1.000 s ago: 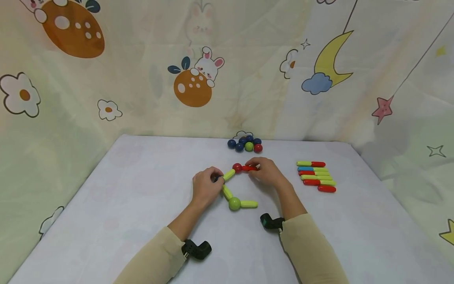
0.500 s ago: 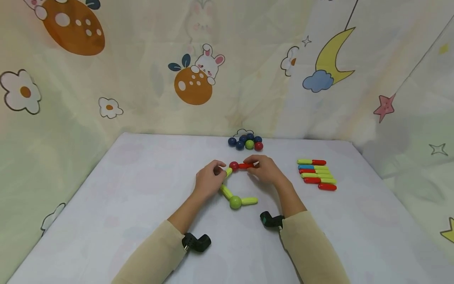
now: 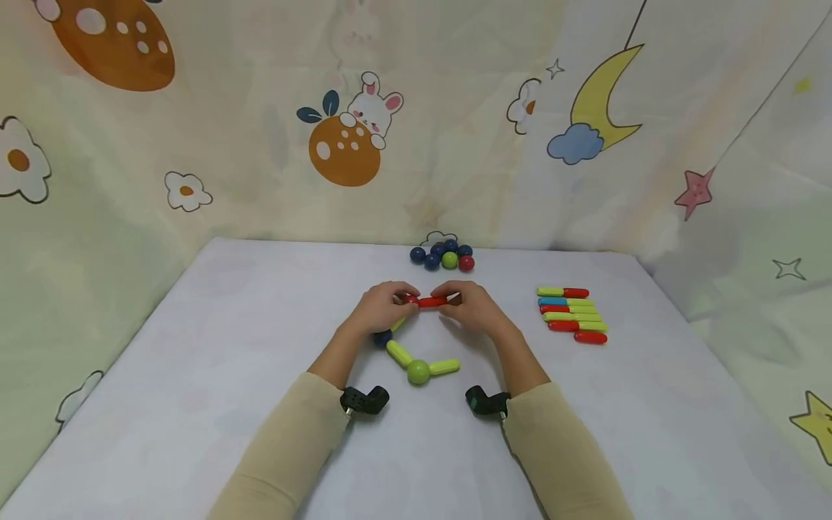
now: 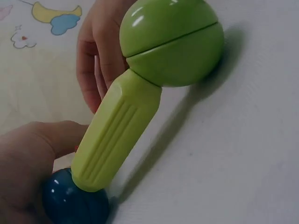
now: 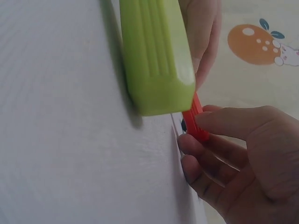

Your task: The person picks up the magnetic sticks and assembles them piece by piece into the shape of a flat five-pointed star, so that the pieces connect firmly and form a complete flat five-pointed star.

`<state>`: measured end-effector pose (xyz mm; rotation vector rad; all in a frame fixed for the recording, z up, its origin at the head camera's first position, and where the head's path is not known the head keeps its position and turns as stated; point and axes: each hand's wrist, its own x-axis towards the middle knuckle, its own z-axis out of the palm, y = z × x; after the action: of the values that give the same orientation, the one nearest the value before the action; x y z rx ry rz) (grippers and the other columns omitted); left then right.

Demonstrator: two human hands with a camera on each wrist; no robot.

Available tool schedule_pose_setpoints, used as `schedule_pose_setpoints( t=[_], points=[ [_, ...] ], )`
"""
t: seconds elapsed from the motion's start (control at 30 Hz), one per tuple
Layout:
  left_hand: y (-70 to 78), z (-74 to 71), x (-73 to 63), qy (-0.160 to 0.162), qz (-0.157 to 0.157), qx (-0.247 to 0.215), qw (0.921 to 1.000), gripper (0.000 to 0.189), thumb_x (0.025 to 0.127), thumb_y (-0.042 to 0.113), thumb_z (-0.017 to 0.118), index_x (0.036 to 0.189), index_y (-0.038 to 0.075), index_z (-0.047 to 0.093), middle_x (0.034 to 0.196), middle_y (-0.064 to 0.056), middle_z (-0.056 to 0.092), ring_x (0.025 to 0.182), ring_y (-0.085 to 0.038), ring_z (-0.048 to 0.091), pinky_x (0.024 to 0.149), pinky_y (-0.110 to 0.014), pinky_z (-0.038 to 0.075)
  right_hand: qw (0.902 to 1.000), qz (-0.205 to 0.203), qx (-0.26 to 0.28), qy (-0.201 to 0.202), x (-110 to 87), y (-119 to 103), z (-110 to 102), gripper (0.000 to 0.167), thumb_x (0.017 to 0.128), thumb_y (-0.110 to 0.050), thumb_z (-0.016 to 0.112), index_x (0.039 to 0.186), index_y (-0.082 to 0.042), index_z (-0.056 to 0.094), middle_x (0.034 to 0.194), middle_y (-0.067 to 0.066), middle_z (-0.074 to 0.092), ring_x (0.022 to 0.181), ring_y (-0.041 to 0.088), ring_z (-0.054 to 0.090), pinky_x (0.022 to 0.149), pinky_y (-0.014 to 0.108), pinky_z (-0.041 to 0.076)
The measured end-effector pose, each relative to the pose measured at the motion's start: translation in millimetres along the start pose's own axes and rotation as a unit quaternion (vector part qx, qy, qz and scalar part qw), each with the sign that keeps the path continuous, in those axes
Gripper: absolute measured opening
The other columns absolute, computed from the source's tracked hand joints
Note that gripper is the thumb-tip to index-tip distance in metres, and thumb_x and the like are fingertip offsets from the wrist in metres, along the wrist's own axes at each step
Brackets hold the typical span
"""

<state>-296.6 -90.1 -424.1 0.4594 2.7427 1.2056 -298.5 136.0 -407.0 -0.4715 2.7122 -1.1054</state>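
Note:
In the head view my left hand point(image 3: 380, 309) grips a red ball point(image 3: 412, 299) at the upper end of a chain of balls and sticks. My right hand point(image 3: 472, 309) pinches the free end of a red stick point(image 3: 432, 302) that joins this ball; the right wrist view shows the thumb and fingers on the stick point(image 5: 195, 125). Below my left hand, a yellow-green stick point(image 3: 399, 323), partly covered, leads to a dark blue ball point(image 3: 382, 339). Another yellow-green stick point(image 3: 399, 353) runs to a green ball point(image 3: 419, 372), from which a further stick point(image 3: 445, 367) points right.
Several loose balls, mostly dark blue point(image 3: 418, 255), with one green point(image 3: 450, 260) and one red point(image 3: 466, 263), cluster near the table's point(image 3: 260, 289) far edge. To the right lie paired sticks in rows point(image 3: 572, 317) and a single red stick point(image 3: 590, 337). A patterned cloth hangs behind.
My left hand has left the dark blue ball and moved up to the red ball. My right hand, still on the red stick, and the chain have shifted slightly left.

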Motion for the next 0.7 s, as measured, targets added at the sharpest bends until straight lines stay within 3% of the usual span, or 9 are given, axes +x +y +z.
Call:
schedule_pose_setpoints(
  t=[0.2,0.43,0.7],
  points=[
    [-5.0,4.6,0.5,0.016,-0.016,-0.036,0.9991,0.03,0.098,0.028,0.069,0.126,0.019,0.072,0.119,-0.005,0.072,0.112,-0.026,0.063,0.101,-0.046,0.05,1.0,-0.001,0.006,0.003,-2.1,0.1,0.1,0.029,0.098,-0.012,0.067,0.126,-0.016,0.071,0.131,0.008,0.068,0.11,0.028,0.066,0.101,0.045,0.054],
    [-4.9,2.3,-1.6,0.03,-0.011,-0.052,0.9981,0.032,0.098,0.029,0.069,0.127,0.016,0.072,0.121,-0.007,0.072,0.112,-0.027,0.063,0.101,-0.046,0.05,0.9999,0.008,0.015,0.0,-1.7,-2.5,-1.1,0.029,0.098,-0.014,0.067,0.127,-0.017,0.071,0.132,0.008,0.067,0.11,0.028,0.065,0.098,0.043,0.055],
    [-9.4,5.0,-1.4,0.044,-0.014,-0.063,0.9969,0.031,0.097,0.028,0.071,0.126,0.017,0.073,0.116,-0.006,0.072,0.106,-0.025,0.063,0.097,-0.044,0.05,0.9988,0.021,0.044,0.004,-0.6,0.1,-2.6,0.026,0.099,-0.018,0.067,0.124,-0.016,0.072,0.13,0.008,0.067,0.1,0.028,0.067,0.082,0.034,0.058]
  ],
)
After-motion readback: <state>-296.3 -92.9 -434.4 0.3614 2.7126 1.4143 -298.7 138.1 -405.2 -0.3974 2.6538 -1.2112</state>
